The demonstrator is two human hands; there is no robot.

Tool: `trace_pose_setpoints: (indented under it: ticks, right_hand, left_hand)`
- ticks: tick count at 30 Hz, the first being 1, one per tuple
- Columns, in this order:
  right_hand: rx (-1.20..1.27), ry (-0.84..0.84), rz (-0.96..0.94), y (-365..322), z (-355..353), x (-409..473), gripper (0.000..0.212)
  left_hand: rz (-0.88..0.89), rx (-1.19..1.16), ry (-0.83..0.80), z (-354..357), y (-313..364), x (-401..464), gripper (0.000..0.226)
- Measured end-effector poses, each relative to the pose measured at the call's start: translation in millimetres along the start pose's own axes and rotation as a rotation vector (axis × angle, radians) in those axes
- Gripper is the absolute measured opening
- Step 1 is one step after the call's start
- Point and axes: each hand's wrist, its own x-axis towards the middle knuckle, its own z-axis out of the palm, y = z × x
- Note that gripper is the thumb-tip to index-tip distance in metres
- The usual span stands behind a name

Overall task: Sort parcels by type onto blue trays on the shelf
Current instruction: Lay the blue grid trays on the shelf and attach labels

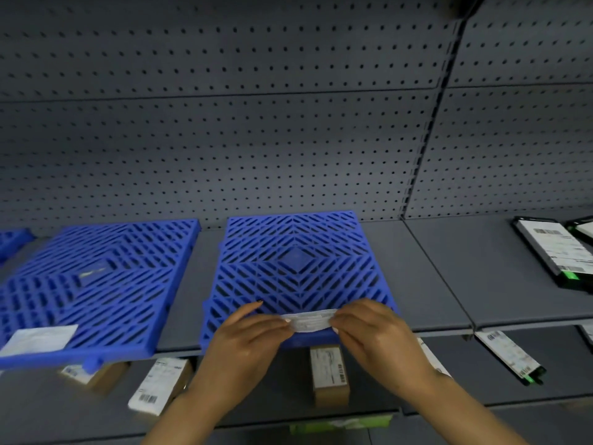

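Two blue lattice trays lie on the grey shelf: a middle tray (pixel 295 252) and a left tray (pixel 106 268). A white label (pixel 41 338) lies on the left tray's front left corner. Over the middle tray's front edge, my left hand (pixel 247 335) and my right hand (pixel 372 329) pinch the two ends of a small white printed label (pixel 309 320), held flat between them. On the lower shelf lie brown cardboard parcels (pixel 330 374) and a white-labelled parcel (pixel 157 385).
Black parcels with white labels (pixel 555 248) lie at the right of the upper shelf, another (pixel 510 354) on the lower right shelf. A third blue tray's corner (pixel 12 239) shows at the far left. A pegboard back wall (pixel 224 123) stands behind. Something green (pixel 340 423) sits below.
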Motion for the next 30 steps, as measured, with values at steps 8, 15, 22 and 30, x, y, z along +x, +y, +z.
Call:
trace_pose_setpoints:
  ticks: [8,15,22,30]
  right_hand:
    - [-0.001,-0.002,0.068,-19.4,4.3,-1.2,0.017]
    - [0.024,0.015,0.168,-24.7,7.7,-2.9,0.021]
    - [0.002,-0.032,0.279,-33.1,3.7,-3.0,0.029]
    - [-0.165,-0.195,0.23,-42.6,-28.9,-17.9,0.052]
  left_hand:
    - [-0.083,-0.118,-0.053,-3.0,-9.8,-10.8,0.025]
    - [-0.057,-0.099,-0.071,-2.2,-12.0,-14.0,0.029]
    - [-0.093,-0.15,-0.062,-2.4,-10.2,-13.8,0.032]
    - [-0.094,-0.065,-0.115,-15.6,6.1,14.8,0.051]
